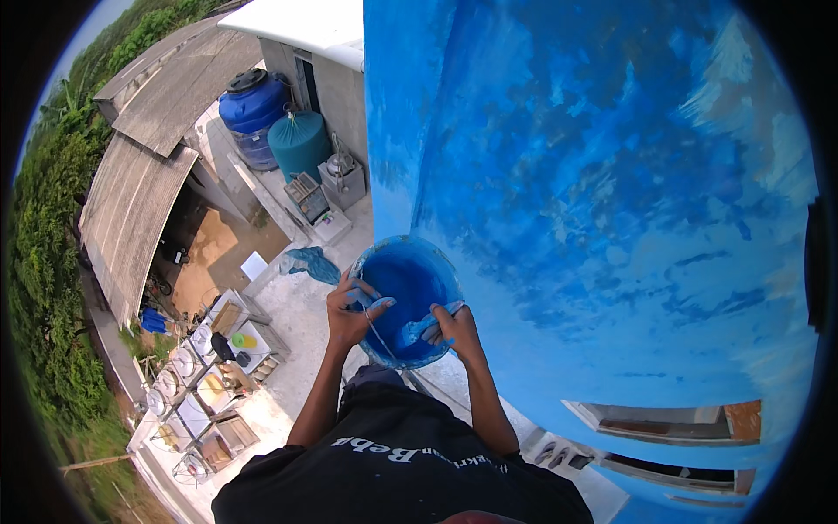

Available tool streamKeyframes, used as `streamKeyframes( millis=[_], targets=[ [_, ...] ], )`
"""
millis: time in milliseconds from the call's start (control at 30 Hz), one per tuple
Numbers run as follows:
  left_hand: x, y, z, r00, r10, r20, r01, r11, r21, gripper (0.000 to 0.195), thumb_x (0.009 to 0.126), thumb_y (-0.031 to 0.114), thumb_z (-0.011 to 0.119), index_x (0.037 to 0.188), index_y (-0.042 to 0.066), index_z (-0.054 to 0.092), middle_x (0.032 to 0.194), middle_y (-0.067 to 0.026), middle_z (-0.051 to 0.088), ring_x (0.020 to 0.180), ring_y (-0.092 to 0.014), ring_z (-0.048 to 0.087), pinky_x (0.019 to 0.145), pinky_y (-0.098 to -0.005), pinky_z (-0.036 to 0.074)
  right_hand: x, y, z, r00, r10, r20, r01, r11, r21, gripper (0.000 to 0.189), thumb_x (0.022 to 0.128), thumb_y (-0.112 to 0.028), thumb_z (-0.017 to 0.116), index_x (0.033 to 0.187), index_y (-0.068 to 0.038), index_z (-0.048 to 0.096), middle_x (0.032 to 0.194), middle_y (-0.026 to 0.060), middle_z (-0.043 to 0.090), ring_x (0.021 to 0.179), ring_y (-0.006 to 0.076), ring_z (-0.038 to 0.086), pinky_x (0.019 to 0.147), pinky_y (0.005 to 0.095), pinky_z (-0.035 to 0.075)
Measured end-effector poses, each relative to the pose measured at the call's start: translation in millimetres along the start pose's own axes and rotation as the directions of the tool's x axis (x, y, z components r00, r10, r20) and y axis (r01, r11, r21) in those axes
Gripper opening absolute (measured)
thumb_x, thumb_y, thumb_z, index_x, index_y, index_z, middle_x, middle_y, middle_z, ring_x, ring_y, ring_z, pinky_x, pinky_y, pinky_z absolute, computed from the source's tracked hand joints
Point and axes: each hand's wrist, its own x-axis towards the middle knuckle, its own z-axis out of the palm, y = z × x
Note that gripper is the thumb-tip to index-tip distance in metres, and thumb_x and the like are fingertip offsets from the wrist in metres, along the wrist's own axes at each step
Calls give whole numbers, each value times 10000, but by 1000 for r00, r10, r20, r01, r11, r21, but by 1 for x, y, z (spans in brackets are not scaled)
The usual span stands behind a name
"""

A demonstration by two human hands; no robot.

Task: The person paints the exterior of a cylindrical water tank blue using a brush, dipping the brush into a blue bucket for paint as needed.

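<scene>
A round bucket (pixel 411 249) with blue paint inside stands in front of my body, its rim smeared with paint. My left hand (pixel 357 304) grips the bucket's left rim, fingers over the edge and a thin wire handle by the thumb. Over the opposite rim, my right hand (pixel 452 324) holds a small blue paint-soaked cloth or sponge (pixel 419 327); which of the two I cannot tell. Paint coats several fingertips. To the right rises a wall (pixel 556 229) covered in patchy blue paint. A crumpled blue-green plastic bag or cloth (pixel 314 262) shows just left of the bucket.
Far below on the left lie a concrete terrace (pixel 301 321), a blue water tank (pixel 252 111), a teal covered tank (pixel 299 141) and tables with several fans and boxes (pixel 209 393). Corrugated roofs (pixel 137 216) stand beyond. Window openings (pixel 668 422) break the wall at lower right.
</scene>
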Motion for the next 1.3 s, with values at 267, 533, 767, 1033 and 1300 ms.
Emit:
streamKeyframes(
  millis=[267,533,767,1033,1300],
  targets=[
    [2,2,0,987,-64,-146,71,997,41,243,677,100,889,642,32,658,768,-58,663,870,-248,633,902,-412,482,1,-12,-1,1000,-19,-15,12,938,-347,393,913,-237,603,664,66,615,573,163,662,472,211,651,476,335,524],
    [0,2,-17,958,-205,-201,200,979,-45,234,704,96,869,645,27,653,747,-43,649,754,-181,618,1095,-498,352,13,-26,-15,993,-110,-33,75,836,-543,394,935,-257,611,696,54,656,582,125,671,494,202,648,524,331,531],
    [11,-8,-43,875,-186,-448,177,982,-62,251,770,136,847,748,37,617,703,29,555,635,-61,466,585,-227,348,41,-20,5,924,-350,-151,370,919,139,325,979,-235,617,1059,75,673,814,178,725,645,211,696,536,322,540],
    [5,-15,-51,785,-277,-554,286,956,-73,251,810,175,827,761,49,615,675,53,524,603,-40,413,563,-199,311,116,-79,50,724,-562,-400,665,722,190,379,982,-246,610,1162,87,625,878,210,721,718,233,717,545,333,569],
    [-15,-15,-69,717,-282,-638,327,944,-50,255,819,187,820,750,50,617,656,44,539,595,-49,426,556,-212,331,199,-95,45,543,-676,-498,736,669,-106,325,974,-182,599,1179,68,639,861,187,726,753,210,724,538,326,579]
  ],
)
